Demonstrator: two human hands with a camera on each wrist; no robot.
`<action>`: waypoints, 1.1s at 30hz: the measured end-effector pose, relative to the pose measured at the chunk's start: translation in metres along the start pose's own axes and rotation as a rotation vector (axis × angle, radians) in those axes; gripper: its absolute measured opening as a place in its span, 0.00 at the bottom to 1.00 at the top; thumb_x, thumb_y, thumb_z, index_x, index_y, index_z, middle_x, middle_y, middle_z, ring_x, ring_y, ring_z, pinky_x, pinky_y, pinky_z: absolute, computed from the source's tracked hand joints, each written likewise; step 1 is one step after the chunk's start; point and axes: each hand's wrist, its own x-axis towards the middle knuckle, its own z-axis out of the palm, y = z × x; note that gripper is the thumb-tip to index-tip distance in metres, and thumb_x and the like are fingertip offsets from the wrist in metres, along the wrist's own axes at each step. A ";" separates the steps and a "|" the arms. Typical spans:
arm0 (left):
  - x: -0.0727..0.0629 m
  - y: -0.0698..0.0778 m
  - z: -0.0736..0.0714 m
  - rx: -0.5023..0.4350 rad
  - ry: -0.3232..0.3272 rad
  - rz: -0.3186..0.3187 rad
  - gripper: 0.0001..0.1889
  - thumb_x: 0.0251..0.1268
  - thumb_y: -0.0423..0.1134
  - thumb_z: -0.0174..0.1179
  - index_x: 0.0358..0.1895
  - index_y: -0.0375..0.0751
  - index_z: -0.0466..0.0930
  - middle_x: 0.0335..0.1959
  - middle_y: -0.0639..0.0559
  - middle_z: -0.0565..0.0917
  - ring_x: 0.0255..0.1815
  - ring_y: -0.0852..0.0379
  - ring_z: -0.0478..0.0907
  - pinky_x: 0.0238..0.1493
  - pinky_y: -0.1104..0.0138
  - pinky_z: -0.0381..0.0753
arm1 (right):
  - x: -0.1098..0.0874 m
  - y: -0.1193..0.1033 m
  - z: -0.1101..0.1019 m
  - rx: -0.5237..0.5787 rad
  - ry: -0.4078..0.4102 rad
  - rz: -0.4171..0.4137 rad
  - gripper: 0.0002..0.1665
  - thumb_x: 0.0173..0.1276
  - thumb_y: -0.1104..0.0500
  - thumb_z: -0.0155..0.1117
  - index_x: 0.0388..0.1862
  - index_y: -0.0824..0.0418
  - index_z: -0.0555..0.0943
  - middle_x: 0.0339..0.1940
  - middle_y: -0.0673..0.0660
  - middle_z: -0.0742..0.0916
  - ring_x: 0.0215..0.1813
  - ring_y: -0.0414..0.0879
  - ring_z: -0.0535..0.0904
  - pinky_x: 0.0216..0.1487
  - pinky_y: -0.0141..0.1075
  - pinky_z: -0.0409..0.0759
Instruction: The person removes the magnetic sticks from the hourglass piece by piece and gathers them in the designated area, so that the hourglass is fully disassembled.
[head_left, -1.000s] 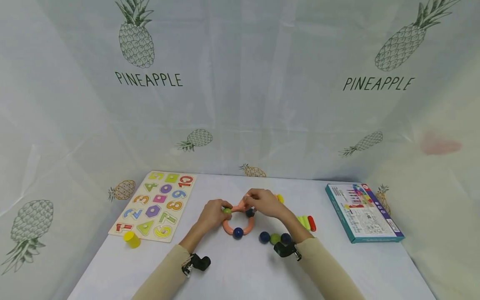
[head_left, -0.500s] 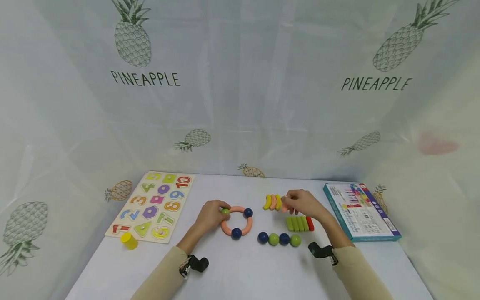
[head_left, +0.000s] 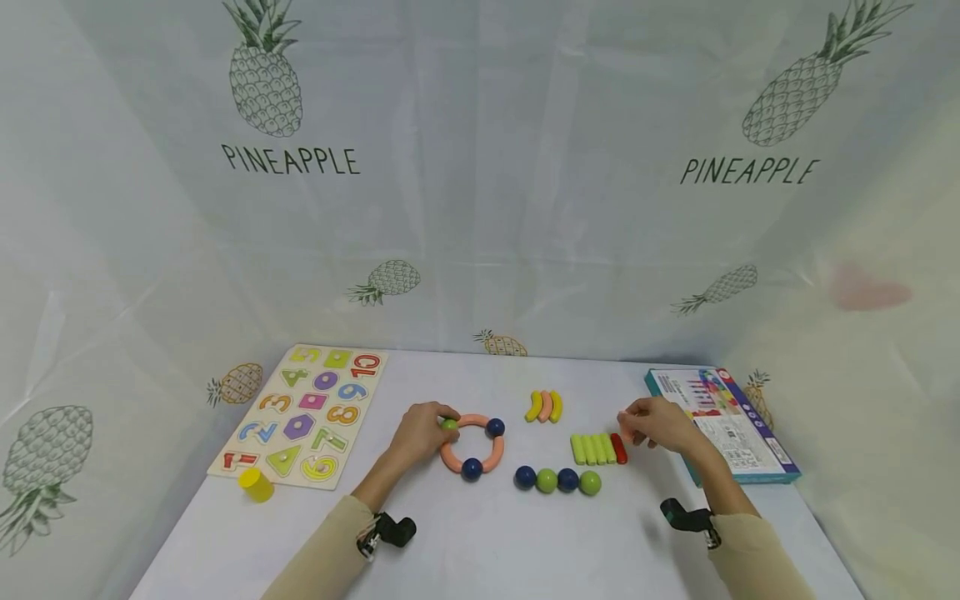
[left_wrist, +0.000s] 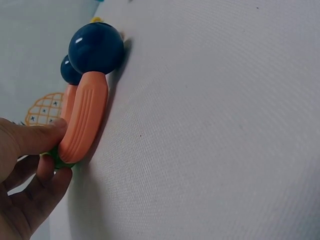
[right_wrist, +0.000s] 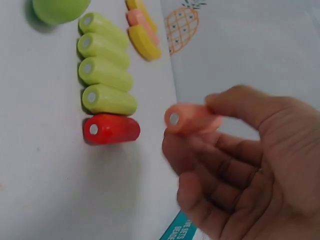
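My left hand (head_left: 422,433) pinches a green ball (head_left: 449,425) on the left of a ring lying on the table. Curved orange rods (left_wrist: 89,115) and two dark blue balls (left_wrist: 96,48) form the rest of that ring. At the right, my right hand (head_left: 660,425) holds a short orange magnetic rod (right_wrist: 192,119) between thumb and fingers, a pale disc showing on its end. The rod is just right of a red rod (right_wrist: 112,129), which lies against a row of several light green rods (right_wrist: 109,100).
Blue and green balls (head_left: 547,480) form a row in front of the rods. Two yellow curved rods flank an orange one (head_left: 544,406) farther back. A number puzzle board (head_left: 300,417) and a yellow cylinder (head_left: 256,484) are at left, a teal-edged box (head_left: 727,425) at right.
My right hand has left the ring and moved right with an orange rod, past the yellow rods to beside the red one. My left hand stays at the green ball.
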 end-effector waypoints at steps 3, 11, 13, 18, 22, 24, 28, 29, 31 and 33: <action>0.000 0.000 -0.001 0.002 0.003 -0.001 0.14 0.56 0.37 0.75 0.47 0.46 0.90 0.48 0.48 0.88 0.51 0.50 0.81 0.53 0.53 0.79 | -0.002 0.005 0.000 -0.024 -0.011 0.040 0.19 0.75 0.50 0.62 0.46 0.66 0.83 0.27 0.54 0.84 0.33 0.50 0.80 0.35 0.39 0.83; 0.000 0.000 0.000 0.014 0.003 -0.006 0.14 0.56 0.38 0.75 0.47 0.47 0.90 0.48 0.49 0.87 0.52 0.50 0.81 0.55 0.53 0.79 | -0.004 0.010 0.000 -0.013 -0.082 0.137 0.17 0.73 0.54 0.65 0.46 0.68 0.85 0.28 0.56 0.85 0.32 0.48 0.78 0.36 0.41 0.83; 0.000 0.000 -0.001 0.013 0.000 -0.005 0.14 0.56 0.38 0.75 0.47 0.47 0.90 0.48 0.48 0.87 0.52 0.50 0.81 0.54 0.53 0.79 | -0.004 0.011 0.002 -0.007 -0.095 0.146 0.16 0.72 0.54 0.65 0.46 0.67 0.85 0.27 0.55 0.85 0.32 0.48 0.78 0.35 0.40 0.82; 0.000 0.001 -0.001 0.003 -0.007 -0.009 0.14 0.56 0.38 0.75 0.46 0.47 0.90 0.48 0.48 0.87 0.51 0.50 0.81 0.55 0.52 0.79 | -0.001 0.018 0.006 -0.006 -0.092 0.129 0.16 0.72 0.55 0.66 0.47 0.68 0.85 0.28 0.55 0.84 0.32 0.48 0.78 0.34 0.41 0.81; 0.000 0.001 -0.001 0.001 -0.010 -0.018 0.13 0.56 0.38 0.75 0.46 0.47 0.90 0.48 0.48 0.87 0.52 0.49 0.81 0.56 0.51 0.78 | 0.000 0.021 0.006 -0.005 -0.084 0.113 0.17 0.73 0.56 0.65 0.49 0.69 0.84 0.30 0.55 0.84 0.32 0.48 0.78 0.35 0.42 0.82; 0.000 0.001 -0.001 0.004 -0.010 -0.019 0.13 0.56 0.38 0.75 0.46 0.48 0.90 0.48 0.48 0.87 0.52 0.50 0.81 0.57 0.51 0.78 | 0.000 0.021 0.006 -0.001 -0.083 0.109 0.17 0.73 0.56 0.65 0.50 0.69 0.83 0.30 0.55 0.84 0.32 0.48 0.78 0.36 0.42 0.83; 0.001 0.001 -0.001 0.007 -0.011 -0.022 0.14 0.56 0.38 0.75 0.46 0.48 0.90 0.48 0.48 0.87 0.51 0.50 0.80 0.57 0.51 0.78 | 0.000 0.021 0.007 0.011 -0.085 0.109 0.17 0.72 0.56 0.66 0.50 0.69 0.83 0.31 0.55 0.85 0.33 0.49 0.79 0.36 0.42 0.83; 0.001 0.001 -0.001 0.006 -0.011 -0.023 0.14 0.56 0.38 0.75 0.46 0.48 0.90 0.48 0.48 0.87 0.51 0.50 0.80 0.57 0.51 0.78 | 0.000 0.021 0.007 0.014 -0.083 0.111 0.17 0.72 0.56 0.66 0.50 0.69 0.83 0.31 0.56 0.85 0.33 0.49 0.79 0.36 0.42 0.83; 0.001 0.001 -0.001 0.004 -0.014 -0.029 0.14 0.56 0.39 0.75 0.47 0.48 0.90 0.48 0.49 0.87 0.51 0.50 0.80 0.57 0.51 0.78 | 0.001 0.022 0.008 0.017 -0.083 0.110 0.17 0.72 0.56 0.65 0.50 0.69 0.83 0.31 0.56 0.85 0.33 0.49 0.79 0.36 0.42 0.83; 0.001 0.000 -0.001 0.004 -0.015 -0.032 0.14 0.56 0.39 0.75 0.46 0.48 0.90 0.48 0.49 0.87 0.52 0.50 0.80 0.57 0.51 0.78 | 0.001 0.022 0.009 0.020 -0.082 0.117 0.17 0.72 0.56 0.65 0.50 0.69 0.83 0.31 0.56 0.85 0.33 0.49 0.79 0.37 0.42 0.83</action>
